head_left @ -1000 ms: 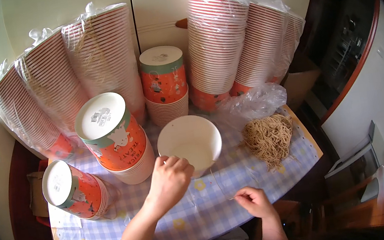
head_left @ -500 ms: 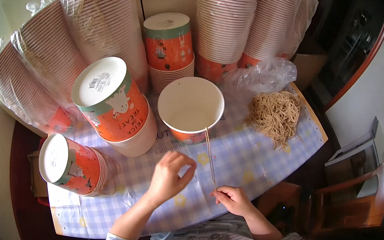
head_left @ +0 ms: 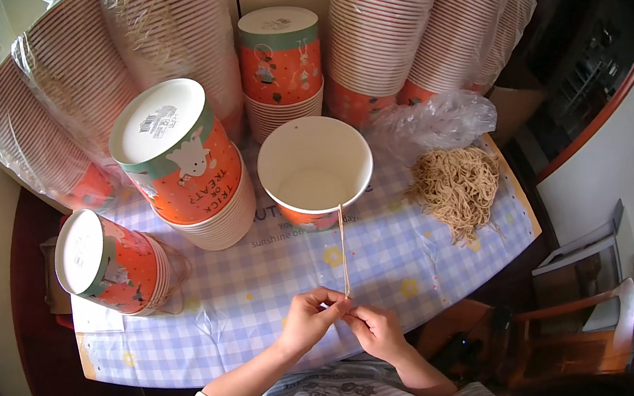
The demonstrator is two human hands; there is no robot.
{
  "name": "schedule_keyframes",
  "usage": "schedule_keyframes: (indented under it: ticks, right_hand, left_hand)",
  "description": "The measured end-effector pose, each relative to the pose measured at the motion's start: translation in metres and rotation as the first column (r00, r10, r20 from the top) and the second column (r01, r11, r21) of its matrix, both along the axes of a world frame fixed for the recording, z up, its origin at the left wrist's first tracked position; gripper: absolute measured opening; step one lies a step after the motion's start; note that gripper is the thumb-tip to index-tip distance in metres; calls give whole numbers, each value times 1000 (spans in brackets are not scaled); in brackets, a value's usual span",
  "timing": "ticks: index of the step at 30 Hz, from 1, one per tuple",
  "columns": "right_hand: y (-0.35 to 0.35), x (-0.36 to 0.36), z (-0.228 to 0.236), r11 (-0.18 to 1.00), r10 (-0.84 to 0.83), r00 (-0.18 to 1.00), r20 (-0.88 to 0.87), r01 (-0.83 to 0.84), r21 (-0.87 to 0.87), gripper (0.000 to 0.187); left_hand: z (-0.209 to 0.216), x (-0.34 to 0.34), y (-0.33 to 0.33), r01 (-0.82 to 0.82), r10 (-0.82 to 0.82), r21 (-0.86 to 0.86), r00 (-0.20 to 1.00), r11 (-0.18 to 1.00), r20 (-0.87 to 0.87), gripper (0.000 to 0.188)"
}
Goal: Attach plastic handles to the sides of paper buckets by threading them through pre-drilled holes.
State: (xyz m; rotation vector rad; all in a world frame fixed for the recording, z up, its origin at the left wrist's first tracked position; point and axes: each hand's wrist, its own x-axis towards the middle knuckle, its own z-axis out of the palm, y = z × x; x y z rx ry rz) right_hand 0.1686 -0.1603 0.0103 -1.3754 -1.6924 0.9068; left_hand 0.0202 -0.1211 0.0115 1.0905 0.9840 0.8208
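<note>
An open orange paper bucket [head_left: 283, 212] with a white inside stands upright at the middle of the table. From the near side of its rim a thin beige string [head_left: 343, 250] runs taut toward me. My left hand [head_left: 311, 320] and my right hand [head_left: 379, 334] meet at the string's near end, fingertips pinched together on it. How the string lies between the fingers is too small to make out. A tangled heap of the same beige string [head_left: 456, 192] lies on the right of the table.
Upside-down bucket stacks stand at the left [head_left: 109, 261], nearer the middle [head_left: 185, 167] and at the back [head_left: 282, 66]. Tall plastic-wrapped bucket stacks [head_left: 382, 21] line the back. Crumpled clear plastic [head_left: 439, 124] lies behind the string heap. A blue checked cloth [head_left: 253, 318] covers the table.
My left hand has come down and right to the string's end, joining my right hand there. The right hand keeps its pinch. The whole view has shifted slightly.
</note>
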Motion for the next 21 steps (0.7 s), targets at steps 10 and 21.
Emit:
schedule_keyframes:
  ticks: [10,21]
  right_hand:
    - [-6,6,7,984,173,968,183,-179,21,8]
    - [-15,16,21,768,640,722,262,-590,-250,13]
  left_hand:
    - [11,3,19,-36,107,-262,959,964,262,6]
    - [24,16,60,-121,189,-243,940,963,283,8]
